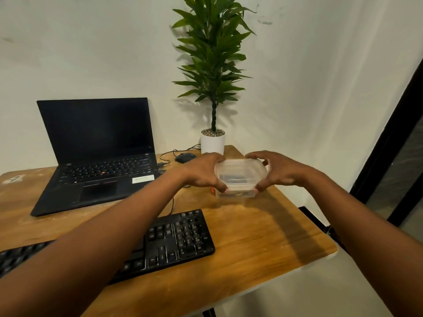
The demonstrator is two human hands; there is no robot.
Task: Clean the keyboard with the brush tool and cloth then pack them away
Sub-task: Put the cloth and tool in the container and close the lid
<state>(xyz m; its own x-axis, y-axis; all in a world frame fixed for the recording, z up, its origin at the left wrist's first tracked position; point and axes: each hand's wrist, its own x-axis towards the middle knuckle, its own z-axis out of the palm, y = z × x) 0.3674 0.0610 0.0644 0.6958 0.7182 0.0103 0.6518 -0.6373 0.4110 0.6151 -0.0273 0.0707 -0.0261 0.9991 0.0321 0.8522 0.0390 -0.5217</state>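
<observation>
We see two bare arms reaching over a wooden table (263,236), where our left hand (202,173) and right hand (278,171) grip opposite sides of a clear, square plastic container (240,177) with its lid on, fingers and thumbs curled round its edges; dark contents show dimly through the plastic. The black full-size keyboard (180,239) lies nearer to us, partly under the left forearm. Behind stand an open black laptop (96,152), a black mouse (184,157) and a green plant in a white pot (212,143).

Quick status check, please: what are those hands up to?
Left hand and right hand both grip clear lidded box. Box sits on desk beyond keyboard. Nothing in the way.
</observation>
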